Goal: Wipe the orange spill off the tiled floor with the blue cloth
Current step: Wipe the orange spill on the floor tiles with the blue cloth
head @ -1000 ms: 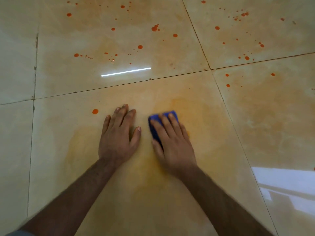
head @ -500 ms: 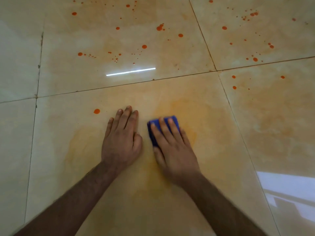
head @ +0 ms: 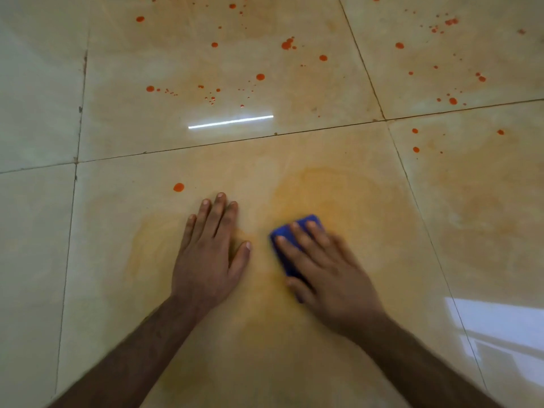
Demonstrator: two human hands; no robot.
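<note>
A folded blue cloth (head: 287, 248) lies on the cream tiled floor (head: 294, 348), mostly covered by my right hand (head: 326, 266), which presses it flat with straight fingers. My left hand (head: 210, 251) rests flat on the tile just left of it, fingers straight. A smeared orange stain (head: 318, 192) spreads over the tile around and beyond the cloth. One orange drop (head: 178, 187) sits ahead of my left hand. Several orange drops (head: 260, 77) dot the far tiles.
More orange drops (head: 415, 149) lie on the right-hand tile and on the far right tile (head: 453, 101). Dark grout lines cross the floor. A bright window reflection (head: 500, 328) shows at the lower right, a light streak (head: 231, 121) further ahead.
My right hand has slid the cloth to the right and toward me, away from my left hand. My left hand has stayed planted, its thumb spread outward again.
</note>
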